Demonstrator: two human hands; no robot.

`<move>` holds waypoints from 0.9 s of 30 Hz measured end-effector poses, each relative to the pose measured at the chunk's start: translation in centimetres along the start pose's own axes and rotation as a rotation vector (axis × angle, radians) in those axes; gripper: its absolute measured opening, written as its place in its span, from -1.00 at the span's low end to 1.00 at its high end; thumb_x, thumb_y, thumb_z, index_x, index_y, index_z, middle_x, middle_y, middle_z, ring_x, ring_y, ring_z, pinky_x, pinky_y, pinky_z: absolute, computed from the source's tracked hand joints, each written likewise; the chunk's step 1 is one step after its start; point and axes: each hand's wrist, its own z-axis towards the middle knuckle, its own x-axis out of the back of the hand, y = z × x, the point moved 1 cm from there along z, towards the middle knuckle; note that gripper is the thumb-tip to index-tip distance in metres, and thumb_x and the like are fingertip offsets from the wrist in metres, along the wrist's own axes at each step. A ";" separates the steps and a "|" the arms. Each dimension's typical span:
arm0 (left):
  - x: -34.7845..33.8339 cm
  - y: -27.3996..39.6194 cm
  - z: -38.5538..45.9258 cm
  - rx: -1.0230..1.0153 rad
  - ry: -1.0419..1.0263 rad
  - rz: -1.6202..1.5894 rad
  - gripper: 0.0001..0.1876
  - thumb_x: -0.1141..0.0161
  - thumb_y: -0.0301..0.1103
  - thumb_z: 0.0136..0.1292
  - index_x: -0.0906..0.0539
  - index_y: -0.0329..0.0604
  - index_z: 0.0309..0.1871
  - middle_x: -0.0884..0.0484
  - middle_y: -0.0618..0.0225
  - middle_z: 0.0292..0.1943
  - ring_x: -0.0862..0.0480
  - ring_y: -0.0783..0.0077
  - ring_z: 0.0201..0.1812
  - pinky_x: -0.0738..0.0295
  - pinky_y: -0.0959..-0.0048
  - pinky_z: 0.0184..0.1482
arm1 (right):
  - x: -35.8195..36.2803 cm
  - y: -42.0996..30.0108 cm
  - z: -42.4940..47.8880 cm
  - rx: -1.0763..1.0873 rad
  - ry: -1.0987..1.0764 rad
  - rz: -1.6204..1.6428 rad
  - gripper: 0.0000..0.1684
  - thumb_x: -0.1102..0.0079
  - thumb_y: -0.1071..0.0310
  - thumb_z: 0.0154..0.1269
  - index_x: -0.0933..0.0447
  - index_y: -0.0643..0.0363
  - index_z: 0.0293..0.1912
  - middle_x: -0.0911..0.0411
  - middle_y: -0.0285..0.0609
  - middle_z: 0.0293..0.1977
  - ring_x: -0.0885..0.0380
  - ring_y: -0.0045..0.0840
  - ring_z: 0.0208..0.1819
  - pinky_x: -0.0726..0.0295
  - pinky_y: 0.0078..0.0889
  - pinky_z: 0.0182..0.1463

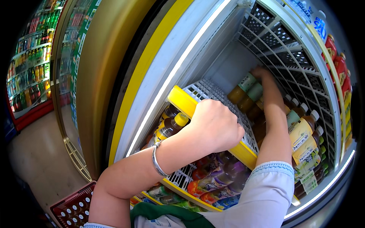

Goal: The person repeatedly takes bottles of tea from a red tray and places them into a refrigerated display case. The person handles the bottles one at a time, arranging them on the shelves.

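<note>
My left hand (216,125), below a silver bangle (155,158) on the wrist, is closed over the yellow front strip (182,101) of a white slotted shelf (205,88) in a drinks cooler. My right hand (259,72) reaches deep to the back of this shelf. It is blurred and covers the top of a green-labelled bottle of amber drink (242,87); its fingers are mostly hidden. A second green-labelled bottle (254,92) leans alongside. Nearer my right forearm lie bottles with yellow labels (302,135) and white caps.
A white wire side grid (288,54) bounds the shelf. Purple-capped bottles (216,179) and yellow-capped bottles (171,125) fill neighbouring shelves. The open cooler door (99,85) stands at left. A dark red crate of capped bottles (75,208) is on the floor (34,159).
</note>
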 end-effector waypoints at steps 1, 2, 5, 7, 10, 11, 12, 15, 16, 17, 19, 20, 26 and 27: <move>0.1 -0.1 0.0 0.010 0.004 0.009 -0.58 0.09 -0.15 0.17 -0.63 -0.15 -0.68 -0.58 0.22 -0.69 -0.60 0.16 -0.62 -0.48 0.22 -0.52 | 0.1 -0.7 -0.2 0.012 -0.036 0.104 -0.34 0.17 -0.01 0.33 -0.34 0.21 0.26 -0.25 0.10 0.30 -0.28 -0.13 0.32 -0.25 -0.19 0.36; 0.4 -0.2 0.0 0.021 -0.007 0.027 -0.58 0.09 -0.15 0.16 -0.62 -0.15 -0.68 -0.58 0.22 -0.69 -0.60 0.16 -0.62 -0.48 0.21 -0.52 | 0.4 -1.6 -0.2 0.024 -0.072 0.206 -0.34 0.16 -0.01 0.32 -0.35 0.22 0.25 -0.24 0.11 0.30 -0.28 -0.12 0.31 -0.26 -0.20 0.35; 0.3 0.1 0.1 0.012 -0.017 0.028 -0.59 0.09 -0.16 0.15 -0.62 -0.16 -0.69 -0.58 0.20 -0.69 -0.60 0.15 -0.61 -0.48 0.21 -0.52 | 0.9 -0.3 0.4 0.047 -0.203 0.149 -0.41 0.07 0.05 0.28 -0.43 0.21 0.18 -0.31 0.10 0.25 -0.36 -0.13 0.25 -0.34 -0.22 0.29; -0.2 0.1 0.2 0.016 0.009 0.039 -0.59 0.08 -0.17 0.14 -0.62 -0.16 -0.69 -0.58 0.19 -0.69 -0.60 0.13 -0.61 -0.48 0.20 -0.51 | 1.5 -0.2 0.2 0.106 -0.220 -0.020 -0.48 -0.01 0.10 0.24 -0.50 0.18 0.11 -0.40 0.09 0.18 -0.43 -0.15 0.19 -0.42 -0.23 0.22; 0.3 -0.2 0.3 0.033 -0.052 0.066 -0.60 0.09 -0.17 0.13 -0.62 -0.15 -0.69 -0.59 0.17 -0.67 -0.61 0.12 -0.59 -0.49 0.19 -0.49 | 3.9 -3.1 -1.6 0.187 -0.146 -0.150 -0.57 -0.15 0.17 0.17 -0.58 0.16 -0.01 -0.51 0.06 0.06 -0.52 -0.17 0.08 -0.52 -0.21 0.12; 0.4 -0.3 0.2 0.038 -0.043 0.079 -0.60 0.09 -0.17 0.13 -0.62 -0.14 -0.69 -0.60 0.17 -0.66 -0.61 0.12 -0.58 -0.49 0.19 -0.49 | 4.7 -4.1 -2.4 0.175 -0.132 -0.093 -0.60 -0.19 0.19 0.15 -0.60 0.16 -0.05 -0.54 0.05 0.02 -0.54 -0.17 0.05 -0.54 -0.21 0.09; 0.4 -0.2 0.1 0.036 -0.034 0.085 -0.60 0.09 -0.17 0.13 -0.62 -0.14 -0.69 -0.60 0.17 -0.66 -0.62 0.12 -0.57 -0.49 0.19 -0.48 | 5.0 -4.3 -3.2 0.155 -0.123 -0.042 -0.63 -0.23 0.20 0.12 -0.62 0.16 -0.09 -0.56 0.04 -0.02 -0.56 -0.17 0.02 -0.56 -0.20 0.06; 0.0 0.4 0.4 0.034 -0.051 0.038 -0.59 0.11 -0.15 0.13 -0.63 -0.16 -0.66 -0.62 0.13 -0.62 -0.64 0.08 -0.52 -0.52 0.16 -0.42 | 3.4 -2.1 -3.0 0.158 -0.024 -0.032 -0.65 -0.26 0.21 0.11 -0.63 0.18 -0.12 -0.57 0.05 -0.04 -0.56 -0.15 0.02 -0.56 -0.20 0.05; 0.0 0.2 0.4 0.044 -0.053 0.055 -0.58 0.12 -0.15 0.14 -0.63 -0.17 -0.66 -0.62 0.12 -0.61 -0.64 0.07 -0.51 -0.52 0.15 -0.41 | 5.1 -2.9 -4.0 0.106 -0.042 0.079 -0.59 -0.29 0.19 0.09 -0.61 0.19 -0.08 -0.56 0.07 -0.02 -0.56 -0.16 0.02 -0.57 -0.20 0.05; 0.3 0.0 0.4 0.054 -0.056 0.083 -0.58 0.12 -0.14 0.14 -0.63 -0.18 -0.65 -0.62 0.10 -0.60 -0.65 0.05 -0.50 -0.53 0.14 -0.39 | 7.9 -4.5 -5.5 0.056 -0.057 0.201 -0.52 -0.32 0.16 0.06 -0.59 0.20 -0.04 -0.54 0.08 0.01 -0.56 -0.18 0.03 -0.58 -0.20 0.05; 0.6 0.3 0.7 0.076 -0.119 0.103 -0.58 0.15 -0.14 0.16 -0.65 -0.17 -0.58 -0.64 0.09 -0.55 -0.66 0.04 -0.43 -0.54 0.12 -0.30 | 9.9 -4.5 -7.5 0.063 0.025 0.229 -0.68 -0.22 0.29 0.12 -0.63 0.16 -0.10 -0.57 0.08 -0.04 -0.57 -0.17 0.01 -0.58 -0.21 0.02; 0.5 0.4 0.7 0.077 -0.123 0.109 -0.58 0.16 -0.15 0.16 -0.66 -0.16 -0.56 -0.65 0.09 -0.54 -0.66 0.05 -0.42 -0.54 0.12 -0.27 | 10.6 -4.4 -8.2 0.050 0.077 0.250 -0.68 -0.22 0.30 0.12 -0.63 0.17 -0.11 -0.57 0.07 -0.04 -0.58 -0.17 0.01 -0.58 -0.20 0.02; 0.3 -0.1 0.8 0.133 -0.113 0.062 -0.56 0.14 -0.15 0.17 -0.65 -0.08 -0.03 -0.69 0.06 -0.35 -0.67 0.07 -0.24 -0.53 0.15 -0.08 | 16.9 -5.5 -17.6 0.233 0.293 0.296 -0.71 -0.24 0.34 0.08 -0.64 0.22 -0.16 -0.61 0.11 -0.15 -0.62 -0.12 -0.10 -0.62 -0.16 -0.06; 0.4 -0.1 0.8 0.141 -0.123 0.053 -0.55 0.12 -0.14 0.19 -0.60 -0.09 0.05 -0.69 0.06 -0.29 -0.67 0.07 -0.22 -0.52 0.16 -0.06 | 17.6 -5.7 -18.8 0.246 0.310 0.319 -0.71 -0.25 0.34 0.07 -0.64 0.23 -0.17 -0.61 0.13 -0.19 -0.62 -0.11 -0.12 -0.62 -0.15 -0.07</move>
